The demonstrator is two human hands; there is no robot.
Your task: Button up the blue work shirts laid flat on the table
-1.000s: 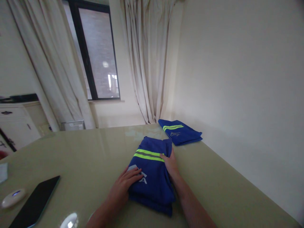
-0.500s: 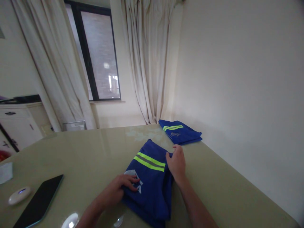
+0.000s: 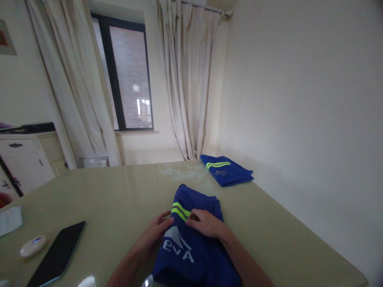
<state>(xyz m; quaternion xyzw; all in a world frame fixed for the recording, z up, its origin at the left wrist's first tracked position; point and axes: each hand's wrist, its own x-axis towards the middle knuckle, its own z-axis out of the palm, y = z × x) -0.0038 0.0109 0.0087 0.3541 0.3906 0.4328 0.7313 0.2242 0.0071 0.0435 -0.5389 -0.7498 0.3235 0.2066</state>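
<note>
A folded blue cloth point(image 3: 197, 247) with yellow-green and grey stripes and white lettering lies on the table in front of me. At its left edge, beside the stripes, is my left hand point(image 3: 158, 228), its fingers apart and touching the fabric. My right hand point(image 3: 206, 222) rests over the stripes, fingers curled and thumb near the fingertips; whether fabric is pinched there is too small to tell. Farther back on the right sits a second folded blue cloth point(image 3: 229, 171) with similar stripes, untouched.
On the glossy greenish table point(image 3: 119, 203) at the left are a black tablet point(image 3: 56, 255), a white oval device point(image 3: 33, 246) and a pale paper point(image 3: 10, 220). A small white object point(image 3: 87, 281) is at the bottom edge. A wall point(image 3: 299, 119) borders the table's right side.
My right hand has moved left from the cloth's right edge onto the stripes. My left hand has moved from the lettering up to the left edge. The near cloth now looks narrower at the stripes.
</note>
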